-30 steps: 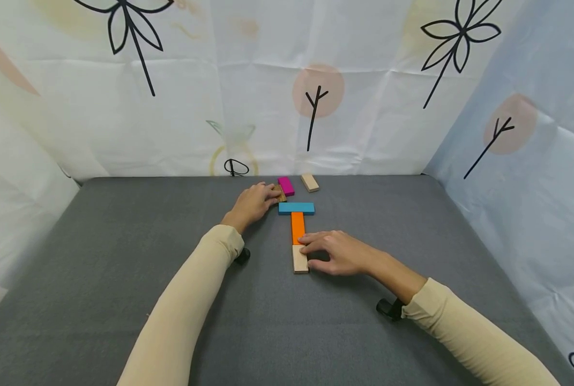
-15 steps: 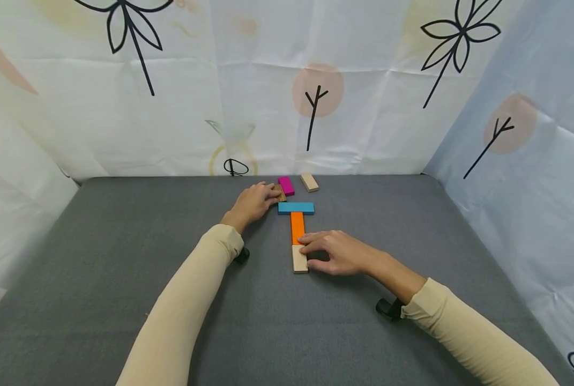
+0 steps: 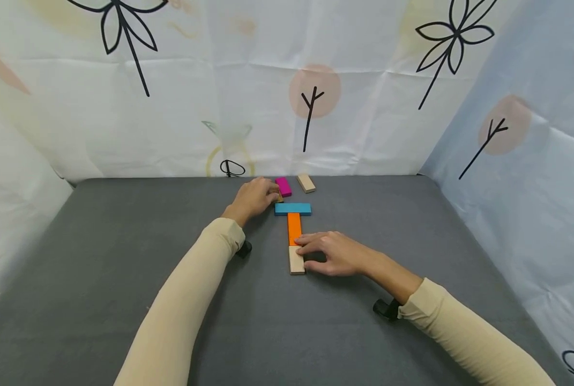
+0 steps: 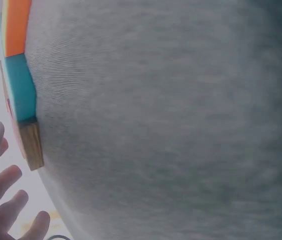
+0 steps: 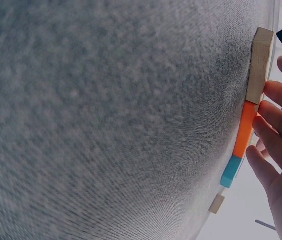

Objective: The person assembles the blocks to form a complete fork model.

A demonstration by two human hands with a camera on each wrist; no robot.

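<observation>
left hand [image 3: 254, 198] is being held over a brown block [image 4: 31, 145] at the far side of the table; block is being mostly hidden by it in the head view. in the left wrist view the fingers are being held spread, nothing being pinched; whether the brown block is being touched can't be told.

right hand [image 3: 337, 253] is being rested at the near end of the row: fingers loosely spread, fingertips being laid at the orange block [image 3: 293, 228] and the near pale block [image 3: 296, 262], thumb being placed by the latter's right side.

t-shape is being formed by three flat blocks: blue block [image 3: 293, 208] being used as crossbar, orange being butted against its middle, near pale being set end to end with orange. brown is being seen just beyond blue's left end; contact can't be told. magenta block [image 3: 283, 186] is being seen just behind brown, a far pale block [image 3: 306, 184] to its right, apart.

everything is being supported by a grey cloth surface [image 3: 123, 279]; it's being backed by a white printed sheet [image 3: 373, 43].
</observation>
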